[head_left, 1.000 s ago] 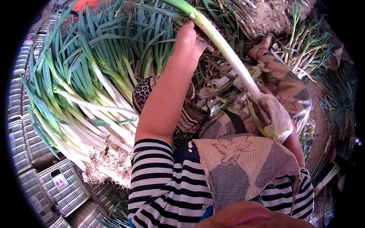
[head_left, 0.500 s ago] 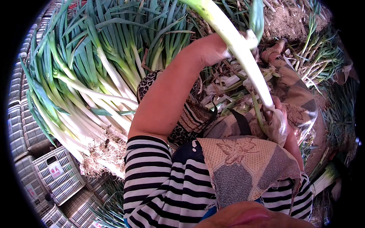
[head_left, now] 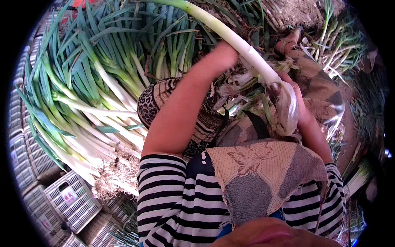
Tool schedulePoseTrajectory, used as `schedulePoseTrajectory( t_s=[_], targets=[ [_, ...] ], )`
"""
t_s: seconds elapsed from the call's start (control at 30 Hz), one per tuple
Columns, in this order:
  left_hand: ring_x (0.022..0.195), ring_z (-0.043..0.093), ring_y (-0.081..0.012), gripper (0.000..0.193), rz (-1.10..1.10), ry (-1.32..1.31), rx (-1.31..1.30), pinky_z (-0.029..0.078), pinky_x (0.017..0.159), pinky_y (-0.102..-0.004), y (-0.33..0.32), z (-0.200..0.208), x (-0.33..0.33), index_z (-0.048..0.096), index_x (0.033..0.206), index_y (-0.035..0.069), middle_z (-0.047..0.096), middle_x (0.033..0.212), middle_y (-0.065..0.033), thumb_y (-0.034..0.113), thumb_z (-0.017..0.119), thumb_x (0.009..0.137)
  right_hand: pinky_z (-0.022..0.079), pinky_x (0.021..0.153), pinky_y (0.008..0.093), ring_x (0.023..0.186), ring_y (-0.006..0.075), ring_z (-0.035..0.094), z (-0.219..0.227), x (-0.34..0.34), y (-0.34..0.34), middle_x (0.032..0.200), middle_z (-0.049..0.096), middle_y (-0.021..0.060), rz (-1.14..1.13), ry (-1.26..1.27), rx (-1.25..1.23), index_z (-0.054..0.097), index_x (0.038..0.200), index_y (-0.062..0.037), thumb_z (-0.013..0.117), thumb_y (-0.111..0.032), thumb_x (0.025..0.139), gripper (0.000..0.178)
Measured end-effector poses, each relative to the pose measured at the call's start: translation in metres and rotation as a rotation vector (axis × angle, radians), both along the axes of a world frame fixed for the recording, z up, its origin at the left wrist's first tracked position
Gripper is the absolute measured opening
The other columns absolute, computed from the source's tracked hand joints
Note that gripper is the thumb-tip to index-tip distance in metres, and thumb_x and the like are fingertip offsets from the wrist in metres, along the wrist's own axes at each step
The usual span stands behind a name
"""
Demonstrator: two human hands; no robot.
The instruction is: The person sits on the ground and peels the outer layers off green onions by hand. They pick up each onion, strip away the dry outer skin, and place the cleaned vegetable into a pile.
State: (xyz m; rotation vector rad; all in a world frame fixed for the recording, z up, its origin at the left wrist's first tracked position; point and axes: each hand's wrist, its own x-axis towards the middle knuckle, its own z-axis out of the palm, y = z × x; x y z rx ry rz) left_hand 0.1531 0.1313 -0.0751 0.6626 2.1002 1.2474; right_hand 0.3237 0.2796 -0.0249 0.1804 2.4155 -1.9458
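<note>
A long, thick green onion (head_left: 224,33) slants from the top of the view down to my right hand (head_left: 291,88). My right hand is closed round its root end, where pale loose peel (head_left: 287,109) hangs down. My left hand (head_left: 231,55) is beside the white stalk, slightly blurred, with its fingers hidden. Under the stalk, my lap and the ground carry torn skins and leaf scraps (head_left: 236,92). A big pile of green onions (head_left: 96,90) lies to my left, its rooty ends (head_left: 117,175) toward me.
Stacked plastic crates (head_left: 72,201) stand at the far left and lower left. A mass of dry roots (head_left: 298,14) lies at the top right. Thinner green stalks (head_left: 329,53) are scattered beyond my patterned trouser leg (head_left: 319,88). More onions lie at the right edge.
The onion's root end has moved up and left with my right hand, and the stalk leans further left. My left hand has shifted from the stalk's far side to the left.
</note>
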Motion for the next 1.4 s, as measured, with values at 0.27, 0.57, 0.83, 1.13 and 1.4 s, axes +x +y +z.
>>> schedulePoseTrajectory(
  t_s=[0.27, 0.57, 0.83, 1.13, 1.4],
  targets=[
    [0.071, 0.05, -0.0261, 0.019, 0.413, -1.022, 0.981, 0.044, 0.074, -0.0441, 0.001, 0.057, -0.005, 0.048, 0.087, 0.001, 0.048, 0.074, -0.0088, 0.012, 0.051, 0.071, 0.046, 0.076, 0.0288, 0.082, 0.0196, 0.056, -0.012, 0.008, 0.008, 0.096, 0.058, 0.012, 0.236, 0.042, 0.036, 0.037, 0.124, -0.0017, 0.058, -0.013, 0.081, 0.049],
    [0.041, 0.032, -0.0122, 0.017, 0.279, -0.722, 1.075, 0.03, 0.041, -0.0273, 0.009, 0.115, -0.018, 0.041, 0.061, 0.013, 0.036, 0.048, 0.0017, 0.021, 0.048, 0.074, 0.032, 0.099, 0.0325, 0.111, 0.0227, 0.045, -0.005, -0.047, -0.01, 0.124, 0.045, 0.0139, 0.235, -0.072, -1.072, 0.027, 0.133, 0.0002, 0.065, -0.019, 0.06, 0.085],
    [0.038, 0.031, -0.0104, 0.019, 0.378, -0.54, 1.025, 0.027, 0.038, -0.0259, -0.022, 0.121, -0.043, 0.04, 0.06, 0.013, 0.034, 0.048, 0.0027, 0.023, 0.049, 0.074, 0.042, 0.072, 0.0297, 0.067, 0.0166, 0.049, 0.014, -0.088, -0.027, 0.073, 0.052, 0.0047, -0.016, 0.105, -0.872, 0.049, 0.091, -0.0024, 0.035, -0.029, 0.095, 0.031],
    [0.036, 0.027, -0.0074, 0.025, 0.554, -0.367, 1.121, 0.025, 0.036, -0.0228, -0.09, 0.126, -0.091, 0.037, 0.06, 0.015, 0.028, 0.048, 0.0052, 0.024, 0.048, 0.082, 0.039, 0.072, 0.0259, 0.08, 0.01, 0.046, -0.044, 0.051, 0.04, 0.086, 0.052, 0.006, 0.075, -0.365, 0.044, 0.053, 0.105, -0.0006, 0.042, -0.028, 0.093, 0.032],
    [0.038, 0.028, -0.007, 0.026, 0.83, -0.407, 1.006, 0.027, 0.036, -0.0224, -0.1, 0.074, -0.121, 0.037, 0.063, 0.015, 0.027, 0.05, 0.0055, 0.027, 0.047, 0.085, 0.037, 0.057, 0.0249, 0.066, 0.0083, 0.045, 0.017, 0.122, 0.057, 0.072, 0.052, -0.0009, -0.051, -0.595, -0.17, 0.055, 0.09, -0.0001, 0.05, -0.029, 0.088, 0.029]
  ],
)
